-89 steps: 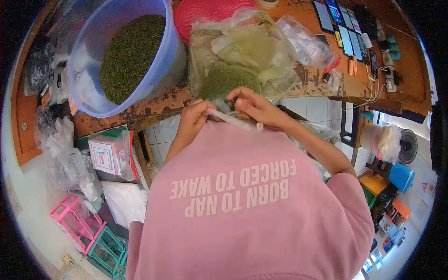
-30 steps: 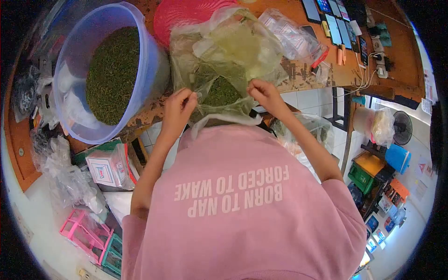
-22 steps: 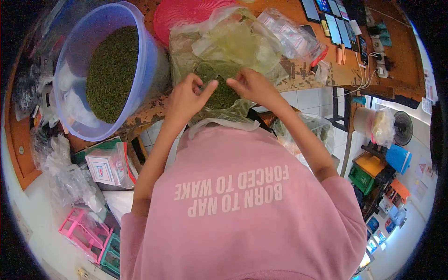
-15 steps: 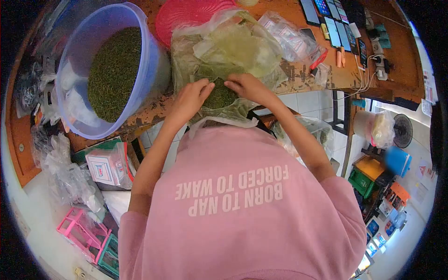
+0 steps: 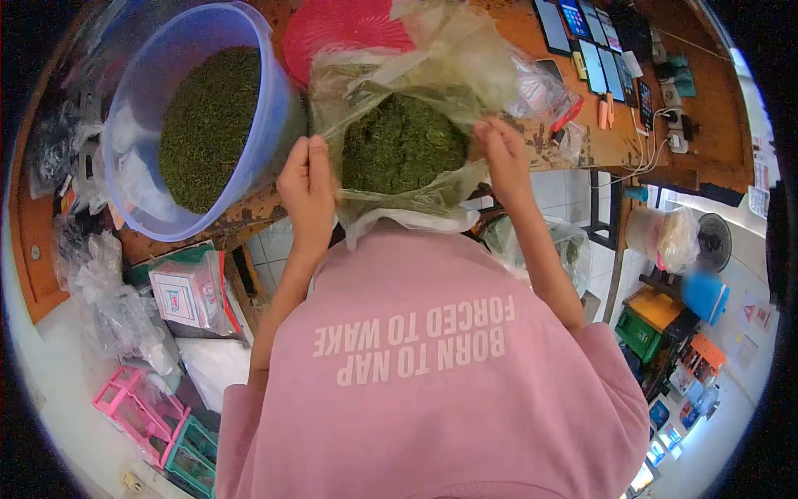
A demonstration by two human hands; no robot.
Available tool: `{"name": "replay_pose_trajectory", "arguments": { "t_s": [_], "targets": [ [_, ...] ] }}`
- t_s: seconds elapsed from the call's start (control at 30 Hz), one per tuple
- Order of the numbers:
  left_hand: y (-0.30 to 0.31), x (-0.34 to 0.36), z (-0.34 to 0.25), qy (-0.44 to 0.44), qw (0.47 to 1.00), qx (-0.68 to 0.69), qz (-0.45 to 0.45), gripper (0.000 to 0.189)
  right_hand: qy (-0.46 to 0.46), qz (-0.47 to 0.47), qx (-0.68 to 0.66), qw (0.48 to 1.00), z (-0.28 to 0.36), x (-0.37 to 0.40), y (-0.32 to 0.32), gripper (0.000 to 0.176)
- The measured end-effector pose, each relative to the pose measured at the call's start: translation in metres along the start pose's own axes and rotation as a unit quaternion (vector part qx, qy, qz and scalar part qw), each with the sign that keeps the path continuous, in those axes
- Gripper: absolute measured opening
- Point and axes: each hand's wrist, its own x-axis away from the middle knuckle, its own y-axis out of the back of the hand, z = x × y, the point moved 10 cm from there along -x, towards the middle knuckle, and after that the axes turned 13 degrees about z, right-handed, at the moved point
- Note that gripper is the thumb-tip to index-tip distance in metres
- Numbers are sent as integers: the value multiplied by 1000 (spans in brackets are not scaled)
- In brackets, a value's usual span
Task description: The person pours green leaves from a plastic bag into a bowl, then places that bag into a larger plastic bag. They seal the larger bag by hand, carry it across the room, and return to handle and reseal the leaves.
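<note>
A clear plastic bag (image 5: 337, 96) lies at the table's front edge, its mouth stretched wide. Inside it, a heap of dark green shredded dried leaf (image 5: 407, 145) is exposed. My left hand (image 5: 309, 185) pinches the bag's left edge between thumb and fingers. On the opposite side, my right hand (image 5: 504, 154) is closed on the right edge of the plastic. The bag's loose upper part (image 5: 453, 54) bunches behind the opening. To the left, a large translucent blue tub (image 5: 270, 108) leans toward me, holding more of the green leaf (image 5: 208, 133) beside white plastic.
A pink woven tray (image 5: 332, 33) sits behind the bag. Several phones (image 5: 593, 66) with charging cables lie at the back right, near a red-edged plastic pouch (image 5: 540, 91). Below the table at left are packaged boxes (image 5: 187, 295) and a pink plastic rack (image 5: 137, 412).
My hands have moved apart, pulling the bag's mouth from a narrow gap to a wide opening. Much more green leaf shows. The bag's upper plastic has shifted back and bunched up.
</note>
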Motion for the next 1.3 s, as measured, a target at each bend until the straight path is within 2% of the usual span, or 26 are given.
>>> {"name": "replay_pose_trajectory", "arguments": {
  "t_s": [0.03, 0.13, 0.17, 0.27, 0.3, 0.4, 0.43, 0.5, 0.53, 0.57, 0.6, 0.63, 0.67, 0.73, 0.77, 0.87, 0.9, 0.97, 1.0, 1.03, 1.07, 1.13, 1.23, 1.3],
  "targets": [
    [0, 2, -8, -9, 1000, 8, -7, 27, -2, -14, 1, 1000, 4, 1, 7, 21],
    [-2, 9, -28, 3, 996, 86, -12, 27, 22, -35, -121, 992, 30, 2, 15, 20],
    [-2, 11, -35, 13, 993, 121, -12, 27, 39, -81, -140, 986, 41, 2, 21, 17],
    [10, 13, -67, 4, 989, 148, -20, 27, 39, -20, -269, 962, 73, -8, 12, 12],
    [20, 13, -82, -19, 988, 150, -40, 27, 47, -39, -251, 966, 92, -9, 8, 12],
    [57, 17, -107, -52, 973, 194, -112, 24, 70, -41, -316, 945, 128, -27, -13, 14],
    [73, 17, -109, -68, 967, 206, -131, 23, 96, 53, -323, 940, 143, -39, -28, 14],
    [107, 17, -111, -100, 953, 228, -172, 22, 129, 180, -387, 895, 177, -53, -74, 15],
    [120, 18, -109, -84, 947, 240, -197, 21, 144, 243, -416, 864, 194, -60, -95, 15],
    [133, 19, -107, -69, 940, 252, -220, 20, 167, 350, -465, 796, 213, -65, -117, 18],
    [147, 21, -105, -54, 932, 264, -243, 19, 161, 369, -483, 778, 222, -73, -133, 20],
    [160, 15, -99, -72, 941, 269, -191, 17, 154, 388, -499, 759, 232, -78, -155, 24],
    [168, 14, -87, -64, 937, 286, -187, 20, 146, 406, -515, 741, 241, -83, -176, 28],
    [177, 16, -70, -46, 929, 321, -179, 25, 55, 378, -499, 777, 234, -111, -212, 30],
    [177, 18, -60, -28, 940, 304, -151, 37, 10, 362, -488, 794, 231, -125, -230, 32],
    [156, 33, -44, -16, 909, 395, -129, 57, -69, 447, -563, 692, 207, -161, -298, 31],
    [156, 36, -42, -47, 905, 408, -107, 72, -70, 366, -558, 742, 200, -170, -303, 26],
    [152, 45, -60, -11, 949, 273, -157, 77, -70, 193, -533, 821, 188, -180, -301, 16],
    [152, 48, -68, 8, 963, 203, -180, 80, -50, 213, -577, 787, 189, -190, -313, 16],
    [151, 44, -85, -80, 984, 48, -154, 88, -49, 225, -591, 773, 191, -196, -320, 16],
    [153, 47, -91, -93, 972, -65, -205, 90, -54, 235, -593, 768, 192, -201, -328, 16],
    [142, 50, -114, -111, 904, -290, -293, 95, -63, 244, -591, 766, 196, -207, -340, 17],
    [135, 52, -135, -163, 816, -397, -388, 92, -77, 246, -583, 770, 195, -212, -348, 18],
    [140, 47, -139, -165, 848, -346, -367, 85, -86, 242, -574, 778, 195, -217, -352, 19]
  ]
}}
